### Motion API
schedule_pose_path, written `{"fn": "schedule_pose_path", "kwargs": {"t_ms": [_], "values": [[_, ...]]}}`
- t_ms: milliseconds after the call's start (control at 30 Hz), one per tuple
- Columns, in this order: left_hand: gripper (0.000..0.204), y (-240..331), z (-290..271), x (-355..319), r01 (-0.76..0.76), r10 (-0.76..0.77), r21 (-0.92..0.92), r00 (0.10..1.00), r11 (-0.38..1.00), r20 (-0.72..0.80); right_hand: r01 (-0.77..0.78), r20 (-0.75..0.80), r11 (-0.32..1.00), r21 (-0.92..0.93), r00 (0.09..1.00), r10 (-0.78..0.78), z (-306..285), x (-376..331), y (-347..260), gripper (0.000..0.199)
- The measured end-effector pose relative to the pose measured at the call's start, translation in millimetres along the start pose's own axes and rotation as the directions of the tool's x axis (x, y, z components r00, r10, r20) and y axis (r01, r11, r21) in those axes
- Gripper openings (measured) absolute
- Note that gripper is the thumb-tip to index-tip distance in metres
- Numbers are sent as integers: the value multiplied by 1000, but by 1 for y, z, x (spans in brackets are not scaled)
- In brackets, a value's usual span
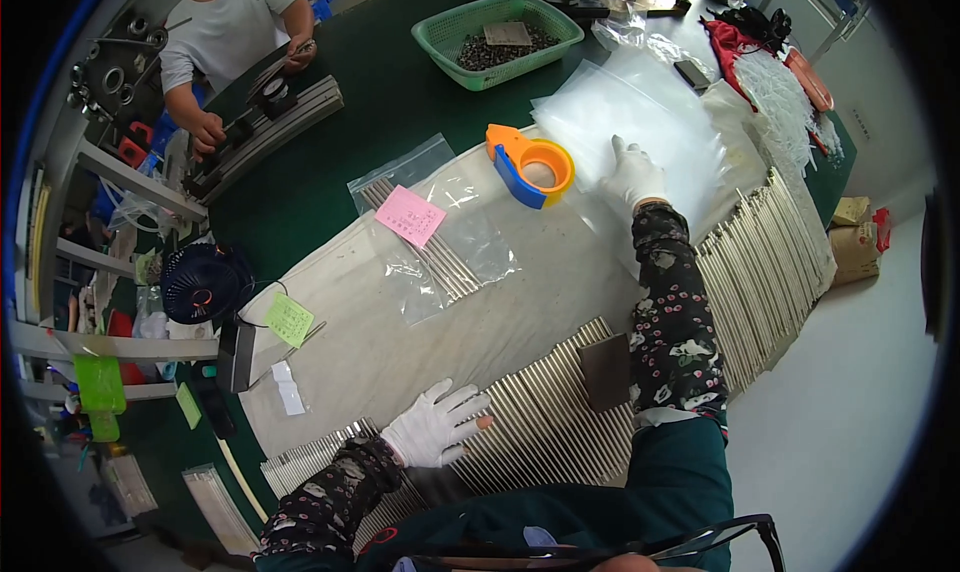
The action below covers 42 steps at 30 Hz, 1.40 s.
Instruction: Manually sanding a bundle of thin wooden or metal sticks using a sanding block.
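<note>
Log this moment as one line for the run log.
left hand: flat on metal rods | right hand: on clear plastic bags | tape dispenser: idle on cloth

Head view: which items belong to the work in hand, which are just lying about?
In hand:
- right hand on the stack of clear plastic bags
- left hand on the row of metal rods
- bagged rods with pink note

Lying about:
- orange tape dispenser
- green basket
- small black fan
</note>
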<state>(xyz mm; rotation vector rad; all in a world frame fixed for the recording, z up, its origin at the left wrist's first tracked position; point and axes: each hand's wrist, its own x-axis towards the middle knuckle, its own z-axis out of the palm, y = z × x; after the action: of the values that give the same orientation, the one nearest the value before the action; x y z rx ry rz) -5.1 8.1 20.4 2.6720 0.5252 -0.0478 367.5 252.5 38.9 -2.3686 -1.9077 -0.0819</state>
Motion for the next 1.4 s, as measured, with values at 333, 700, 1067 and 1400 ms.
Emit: {"fn": "schedule_pose_path", "kwargs": {"t_ms": [333,700,1067,1400], "values": [[59,-2,-3,3,-2,2,-33,1000,999,14,32,146,987,-156,989,-9,28,30,4,26],[61,1,-2,1,15,-14,-43,999,999,29,128,139,975,-182,985,-104,25,29,5,22],[60,0,0,2,16,-15,-45,999,999,34,-19,-293,999,-37,956,8,-39,39,46,22],[57,1,-7,2,42,-40,-26,996,999,74,303,-574,924,-231,724,-382,-20,15,64,15]]}}
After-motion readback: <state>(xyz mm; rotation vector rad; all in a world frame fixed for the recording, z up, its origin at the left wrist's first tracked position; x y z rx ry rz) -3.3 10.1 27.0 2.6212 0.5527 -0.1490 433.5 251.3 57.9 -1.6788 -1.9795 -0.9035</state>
